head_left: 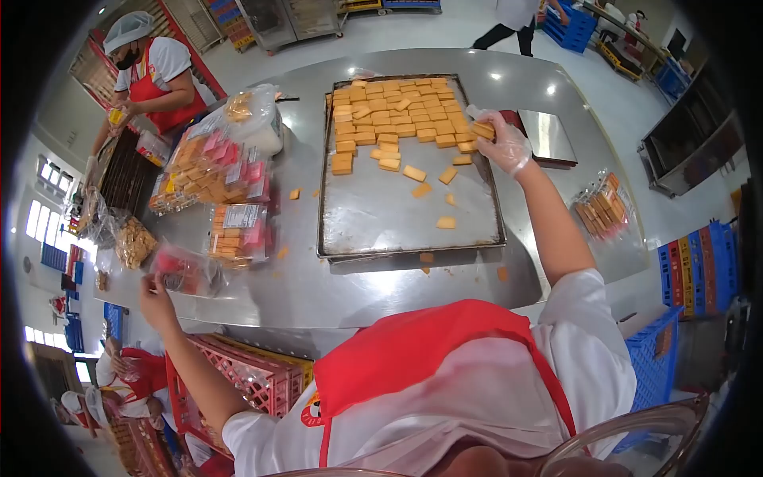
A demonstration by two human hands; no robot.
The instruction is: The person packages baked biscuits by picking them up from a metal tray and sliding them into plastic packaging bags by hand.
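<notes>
A large metal tray [381, 211] lies on the steel table, its far part covered with rows of small golden biscuits [397, 107]. At its right edge my right hand [502, 143], in a clear plastic glove, is closed on biscuits [482, 129]. My left hand [157, 300] is at the table's near left edge, its fingers together at a clear plastic bag [184, 272] with red print. Just beyond that bag lie filled biscuit packs [238, 230], with a larger pile of packs [211, 171] behind them. Loose biscuits and crumbs are scattered on the tray's near half.
A flat metal scale [547, 137] stands right of the tray, with another biscuit pack [602, 208] nearer the right edge. A co-worker [163, 75] stands at the far left. Red crates [246, 374] are below the table at left, a blue crate [653, 358] at right.
</notes>
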